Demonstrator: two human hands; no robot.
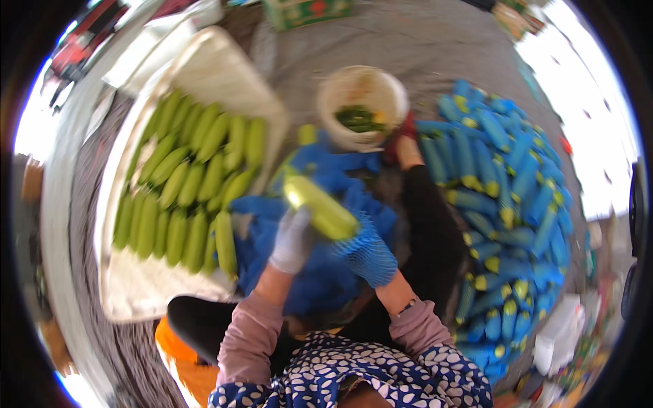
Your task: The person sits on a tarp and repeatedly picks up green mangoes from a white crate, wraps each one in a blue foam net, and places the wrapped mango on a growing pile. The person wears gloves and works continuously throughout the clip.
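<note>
A pale green zucchini [321, 206], blurred by motion, is held at a slant in front of me. My left hand [293, 239], in a thin white glove, grips its left side. Blue mesh netting [380, 257] covers my right hand [362, 245] down to the wrist. That hand is at the zucchini's lower right end, its fingers mostly hidden by the mesh and the zucchini. Beneath both hands lies a heap of blue net sleeves [311, 278]. Part of another zucchini [307, 134] shows beyond the heap.
At left a white foam-like tray [135, 285] holds rows of bare zucchini [194, 183]. A white bucket [326, 109] with green scraps stands ahead beside my foot [400, 140]. Many netted zucchini [510, 204] are piled at right. A green carton [308, 13] is farther off.
</note>
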